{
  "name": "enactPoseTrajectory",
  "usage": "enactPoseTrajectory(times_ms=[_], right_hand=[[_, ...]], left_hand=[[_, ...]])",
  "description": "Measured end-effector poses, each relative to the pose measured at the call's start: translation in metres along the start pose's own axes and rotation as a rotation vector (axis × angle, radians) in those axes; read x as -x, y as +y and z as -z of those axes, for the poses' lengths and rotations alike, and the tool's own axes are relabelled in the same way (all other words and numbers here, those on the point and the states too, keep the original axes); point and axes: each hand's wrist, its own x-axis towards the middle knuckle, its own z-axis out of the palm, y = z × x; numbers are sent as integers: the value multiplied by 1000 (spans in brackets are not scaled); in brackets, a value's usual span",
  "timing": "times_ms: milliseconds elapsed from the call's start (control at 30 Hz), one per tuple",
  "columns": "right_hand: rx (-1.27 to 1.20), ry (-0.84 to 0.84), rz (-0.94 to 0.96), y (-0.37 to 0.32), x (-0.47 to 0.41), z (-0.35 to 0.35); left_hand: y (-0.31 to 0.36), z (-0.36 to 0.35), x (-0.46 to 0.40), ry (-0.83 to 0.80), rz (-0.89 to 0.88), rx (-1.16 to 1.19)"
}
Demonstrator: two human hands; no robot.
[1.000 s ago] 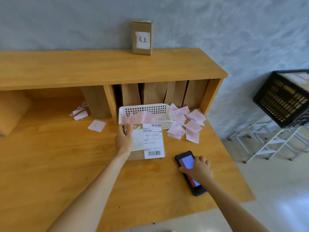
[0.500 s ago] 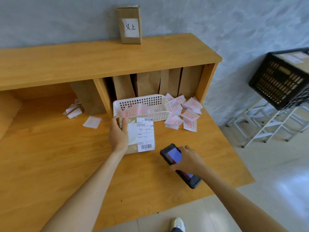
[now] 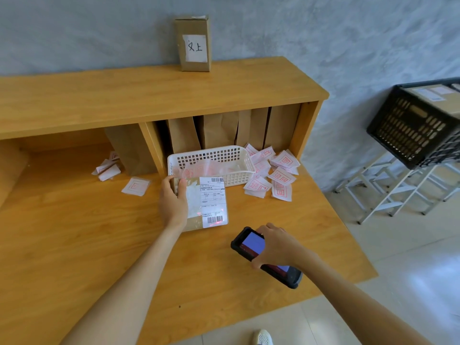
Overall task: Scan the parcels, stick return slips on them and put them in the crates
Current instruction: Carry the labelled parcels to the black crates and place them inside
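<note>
Here, nearest first, with places given from the desk [image 3: 74, 245]:
Shoe: a white shoe [image 3: 262, 337] is showing on the floor just off the desk's near edge.
Right hand: the right hand [image 3: 276, 245] is gripping a black scanner [image 3: 266, 256] with curled fingers, over the desk's near right part; its screen is glowing blue.
Left hand: the left hand [image 3: 173, 201] is holding a brown parcel [image 3: 201, 204] at its left edge, thumb and fingers curled round it, at the desk's middle.
Parcel: it is lying flat on the desk, its white label facing up, red light falling on the lower barcode.
Basket: a white basket [image 3: 211, 160] is sitting just behind the parcel.
Slips: red-stamped slips [image 3: 271, 173] are lying scattered right of the basket.
Crate: a black crate [image 3: 410, 125] is sitting on a white stand, well right of the desk.
Box: a small box [image 3: 193, 43] is standing on the desk's top shelf.
</note>
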Motion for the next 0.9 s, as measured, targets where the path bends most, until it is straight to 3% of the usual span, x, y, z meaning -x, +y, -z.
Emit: enactPoseTrajectory(times_ms=[433, 900], right_hand=[[-4, 1, -42, 9, -1, 3], [32, 148, -309, 36, -21, -15]], left_hand=[[3, -1, 1, -3, 25, 2], [-35, -27, 26, -195, 261, -28]])
